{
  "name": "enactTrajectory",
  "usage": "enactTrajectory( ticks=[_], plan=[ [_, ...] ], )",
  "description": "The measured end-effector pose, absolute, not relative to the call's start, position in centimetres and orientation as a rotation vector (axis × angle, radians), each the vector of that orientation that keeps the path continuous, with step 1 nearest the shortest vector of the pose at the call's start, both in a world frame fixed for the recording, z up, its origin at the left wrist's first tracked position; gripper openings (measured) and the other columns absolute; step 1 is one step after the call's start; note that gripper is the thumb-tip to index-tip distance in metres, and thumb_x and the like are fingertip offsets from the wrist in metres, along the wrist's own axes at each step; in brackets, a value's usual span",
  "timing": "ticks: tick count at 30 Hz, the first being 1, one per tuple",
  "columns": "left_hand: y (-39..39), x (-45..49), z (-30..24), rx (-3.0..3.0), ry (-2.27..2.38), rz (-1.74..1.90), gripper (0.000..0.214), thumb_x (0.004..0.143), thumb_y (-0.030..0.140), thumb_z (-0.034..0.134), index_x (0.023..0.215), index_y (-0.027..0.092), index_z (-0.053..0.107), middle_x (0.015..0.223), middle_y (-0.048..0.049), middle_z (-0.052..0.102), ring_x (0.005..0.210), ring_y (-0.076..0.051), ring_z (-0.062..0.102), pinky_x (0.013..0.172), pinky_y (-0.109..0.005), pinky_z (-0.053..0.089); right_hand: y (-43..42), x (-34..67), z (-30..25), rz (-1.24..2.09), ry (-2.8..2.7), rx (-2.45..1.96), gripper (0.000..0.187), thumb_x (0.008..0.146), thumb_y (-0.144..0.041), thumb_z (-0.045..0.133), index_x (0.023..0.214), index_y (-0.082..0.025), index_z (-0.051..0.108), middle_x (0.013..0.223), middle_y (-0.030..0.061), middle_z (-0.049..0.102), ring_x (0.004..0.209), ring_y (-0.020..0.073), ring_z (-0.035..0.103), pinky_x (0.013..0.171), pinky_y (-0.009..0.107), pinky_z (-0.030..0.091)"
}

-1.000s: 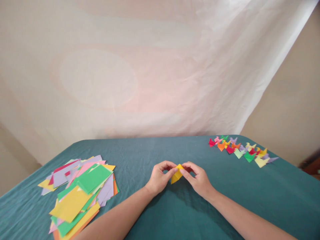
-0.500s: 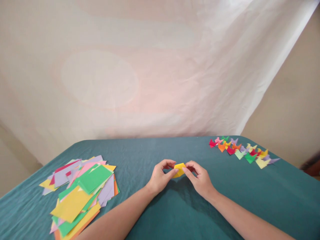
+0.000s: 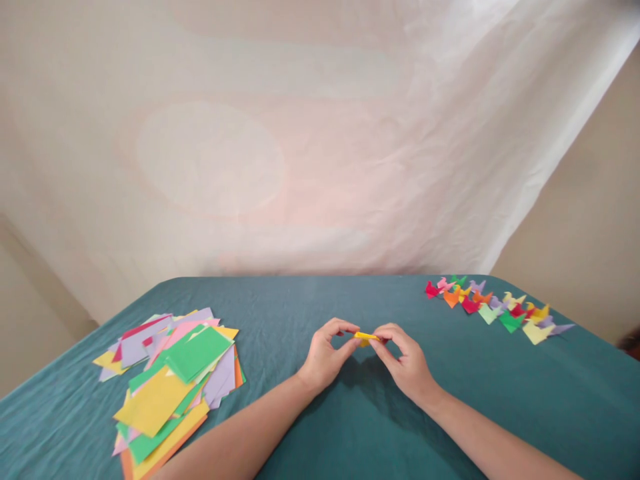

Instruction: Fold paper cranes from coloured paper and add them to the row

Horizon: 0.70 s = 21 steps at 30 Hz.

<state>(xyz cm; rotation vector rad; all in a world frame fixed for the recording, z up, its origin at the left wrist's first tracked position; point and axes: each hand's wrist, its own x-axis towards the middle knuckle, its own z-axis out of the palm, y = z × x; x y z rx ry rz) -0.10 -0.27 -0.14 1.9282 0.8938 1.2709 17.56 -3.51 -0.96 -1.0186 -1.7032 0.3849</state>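
Note:
A small folded yellow paper is held just above the teal tablecloth, near the middle of the table. It shows almost edge-on, as a thin yellow strip. My left hand pinches its left end with thumb and fingers. At its right end my right hand pinches it the same way. Both forearms reach in from the bottom edge.
A loose pile of coloured paper squares lies at the front left of the table. Several small folded paper figures in many colours sit in a row at the back right. A pale creased sheet hangs behind the table.
The yellow paper has tipped from a downward-hanging point to a flat, edge-on strip between my fingers. Both hands stayed close together. The camera shifted slightly.

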Motion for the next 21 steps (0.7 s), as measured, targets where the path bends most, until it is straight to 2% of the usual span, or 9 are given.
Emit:
enactTrajectory(
  ticks=[5, 12, 21],
  plan=[
    [-0.40, -0.30, 0.03, 2.100, 0.863, 1.399, 0.008, 0.079, 0.022, 0.061, 0.086, 0.020, 0.062, 0.096, -0.0062, 0.059, 0.094, -0.019, 0.053, 0.087, -0.034, 0.041, -3.66, 17.66, -0.79, 0.284, -1.747, -0.990, 0.009, 0.085, -0.021, 0.049, 0.085, -0.021, 0.058, 0.083, 0.0063, 0.058, 0.081, 0.0197, 0.054, 0.074, 0.034, 0.045],
    [-0.18, -0.43, 0.07, 2.313, 0.892, 1.465, 0.005, 0.078, 0.021, 0.062, 0.082, 0.022, 0.065, 0.096, -0.0055, 0.059, 0.099, -0.021, 0.050, 0.089, -0.040, 0.039, -3.57, 17.73, -0.88, 0.212, -1.796, -0.920, 0.010, 0.086, -0.020, 0.049, 0.089, -0.021, 0.059, 0.083, 0.0062, 0.059, 0.080, 0.0192, 0.055, 0.072, 0.034, 0.047],
    [-0.39, -0.67, 0.38, 2.533, 0.998, 1.439, 0.007, 0.080, 0.025, 0.062, 0.084, 0.026, 0.067, 0.096, -0.0037, 0.061, 0.104, -0.022, 0.047, 0.089, -0.040, 0.036, -3.56, 17.80, -1.03, 0.214, -1.805, -0.917, 0.011, 0.085, -0.015, 0.052, 0.089, -0.020, 0.060, 0.085, 0.0055, 0.057, 0.081, 0.0179, 0.054, 0.072, 0.032, 0.046]
  ],
)
